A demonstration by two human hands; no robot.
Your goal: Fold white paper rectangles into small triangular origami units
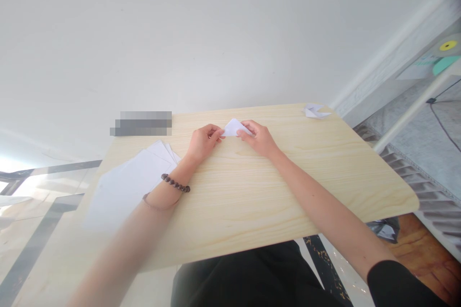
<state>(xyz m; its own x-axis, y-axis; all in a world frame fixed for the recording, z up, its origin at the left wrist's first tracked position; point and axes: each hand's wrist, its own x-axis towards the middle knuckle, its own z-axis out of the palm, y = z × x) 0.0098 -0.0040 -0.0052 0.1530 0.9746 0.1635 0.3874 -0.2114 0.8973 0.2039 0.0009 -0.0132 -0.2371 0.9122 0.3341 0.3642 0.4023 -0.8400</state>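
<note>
A small piece of white paper [232,127], folded to a triangle with its peak pointing away from me, is held between both hands just above the wooden table. My left hand [205,141] pinches its left corner between thumb and fingers. On the other side my right hand [258,137] grips the right corner, thumb on the near face and fingers behind. The fingers cover both ends of the paper. A dark bead bracelet [175,183] and a thin band circle my left wrist.
Several loose white sheets [126,184] lie on the left of the table [230,201], partly under my left forearm. A folded paper figure [316,111] rests at the far right corner. A blurred-out dark object [144,124] stands at the far left, and a white wall [216,33] rises behind.
</note>
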